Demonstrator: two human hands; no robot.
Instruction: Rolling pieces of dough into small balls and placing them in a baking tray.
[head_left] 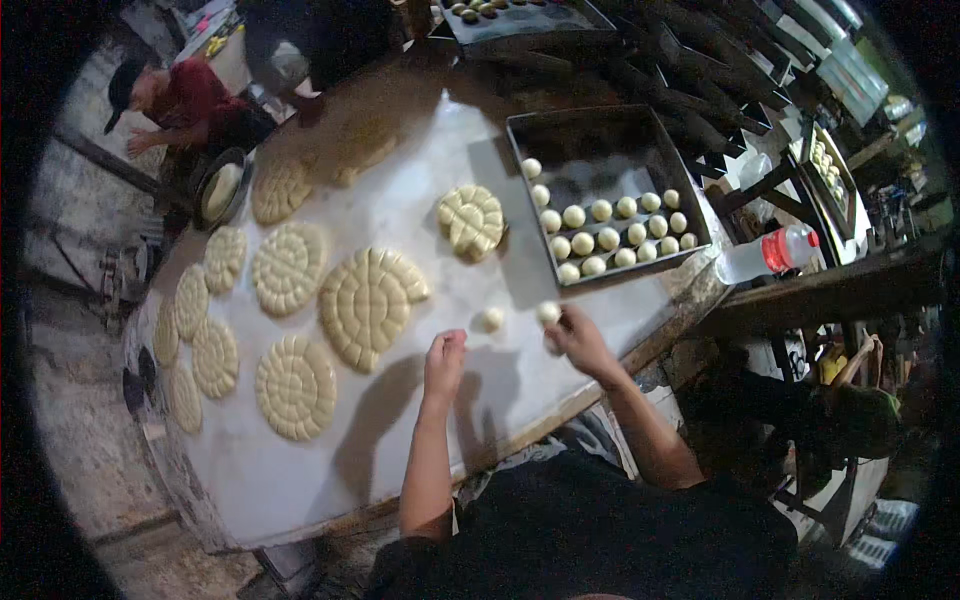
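Observation:
My right hand [582, 343] pinches a small, pale dough ball [548, 313] at its fingertips, just in front of the tray. My left hand [444, 362] is curled closed above the table; its inner side is hidden, so I cannot see whether anything is in it. Between the hands, a second dough ball [492, 319] lies on the white tabletop. A dark rectangular tray [585, 130] holds rows of similar balls along its left and near sides. Left of my hands is a large scored dough round [368, 305] with a gap in its edge. A smaller, partly divided round [470, 222] lies farther back.
Several more scored dough rounds [296, 388] cover the table's left side. A bowl with dough [220, 190] stands at the far left edge. On the right is a plastic bottle with a red label [775, 252]. Dark trays [690, 80] are stacked behind. Other people [195, 100] are nearby.

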